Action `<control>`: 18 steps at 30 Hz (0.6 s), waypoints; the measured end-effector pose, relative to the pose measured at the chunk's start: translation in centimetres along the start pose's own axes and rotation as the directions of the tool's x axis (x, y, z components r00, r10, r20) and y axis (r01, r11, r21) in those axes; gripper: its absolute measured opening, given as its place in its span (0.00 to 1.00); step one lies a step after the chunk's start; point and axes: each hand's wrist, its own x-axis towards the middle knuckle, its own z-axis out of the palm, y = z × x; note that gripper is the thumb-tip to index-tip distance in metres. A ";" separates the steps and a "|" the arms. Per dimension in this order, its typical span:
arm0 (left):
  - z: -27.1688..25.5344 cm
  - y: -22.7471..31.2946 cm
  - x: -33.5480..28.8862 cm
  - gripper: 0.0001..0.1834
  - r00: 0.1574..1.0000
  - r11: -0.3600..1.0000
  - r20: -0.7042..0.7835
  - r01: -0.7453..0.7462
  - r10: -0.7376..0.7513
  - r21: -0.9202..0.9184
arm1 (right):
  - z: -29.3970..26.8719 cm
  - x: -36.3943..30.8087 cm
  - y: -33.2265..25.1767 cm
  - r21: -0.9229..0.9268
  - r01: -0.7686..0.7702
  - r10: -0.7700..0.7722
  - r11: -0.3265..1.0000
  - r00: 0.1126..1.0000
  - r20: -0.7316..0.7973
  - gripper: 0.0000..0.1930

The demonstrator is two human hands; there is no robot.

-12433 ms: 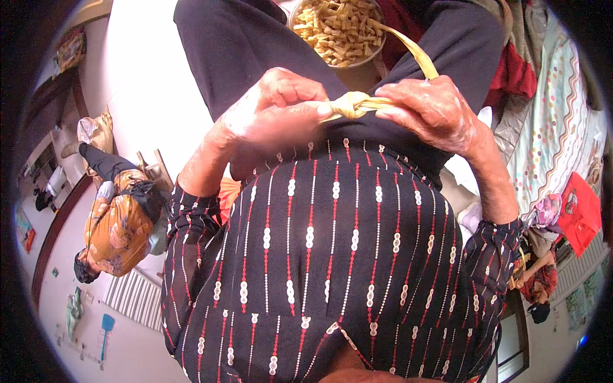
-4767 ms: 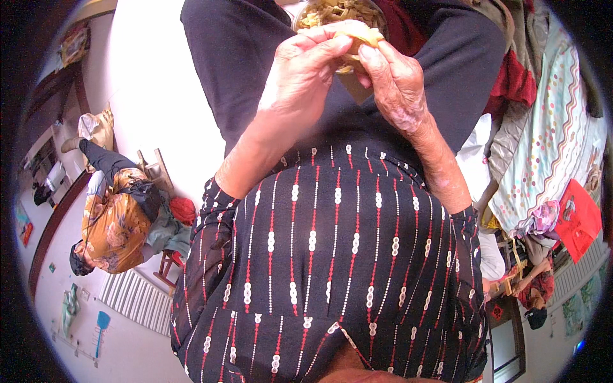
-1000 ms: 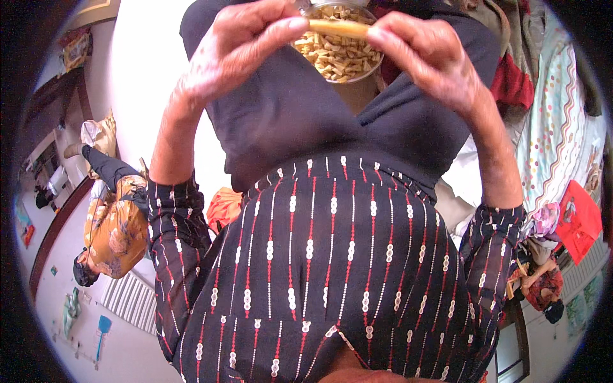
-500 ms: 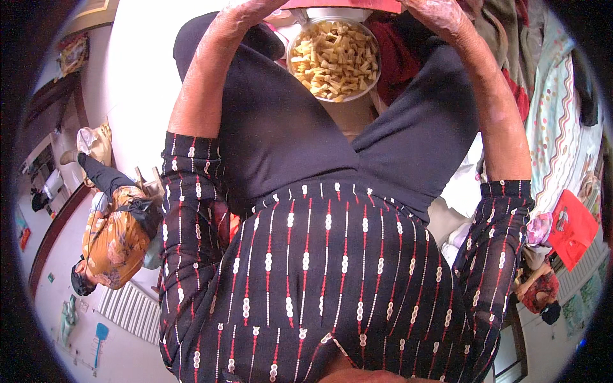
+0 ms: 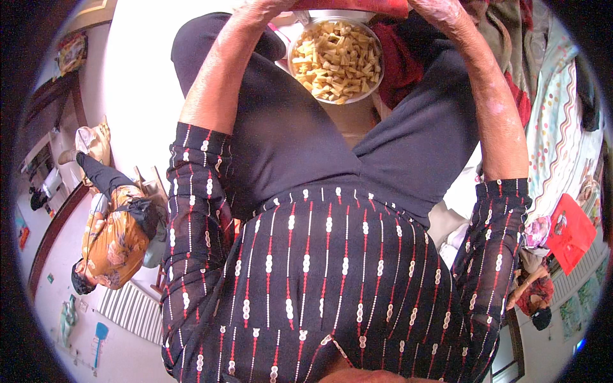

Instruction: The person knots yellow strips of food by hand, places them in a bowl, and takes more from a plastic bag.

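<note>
My left hand [image 5: 265, 5] and my right hand [image 5: 439, 9] are at the upper edge of the view, with their fingers cut off or hidden. Between them lies the near side of a flat red thing [image 5: 361, 6], its kind unclear; each hand is close to one end of it, but I cannot make out a grip. Just below it, between my parted legs, stands a round, pale-rimmed bowl [image 5: 381, 71]. Many short, pale yellow, stick-like pieces [image 5: 335, 60] fill it.
Dark red cloth [image 5: 399, 64] lies right of the bowl. Further right are a patterned bedcloth [image 5: 554, 121] and a red sheet or bag [image 5: 571, 235]. A person in an orange top [image 5: 115, 239] is at far left, another in red [image 5: 536, 295] at far right.
The red thing has shifted slightly right and lower at its right end. My left forearm has moved a little to the right, and my right hand has shifted slightly.
</note>
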 end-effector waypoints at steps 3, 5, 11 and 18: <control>-0.6 -0.2 -1.6 0.13 0.999 0.933 -0.029 -0.009 0.021 0.360 | 1.9 -0.5 0.6 0.080 0.011 -0.007 0.997 0.999 -0.046 0.10; -1.0 0.8 -1.6 0.12 0.986 0.950 0.024 0.152 -0.165 0.273 | 0.4 -1.8 0.0 0.049 -0.041 0.045 0.998 0.996 -0.074 0.10; 2.8 0.0 -5.9 0.14 0.965 0.985 0.202 0.153 -0.167 0.081 | -0.6 -5.2 2.8 0.089 0.134 -0.112 0.987 0.971 -0.213 0.07; 8.1 -6.3 -6.1 0.21 0.905 0.949 0.387 0.049 -0.174 0.312 | 0.7 -7.6 -2.3 0.197 -0.286 0.325 0.938 0.922 -0.210 0.07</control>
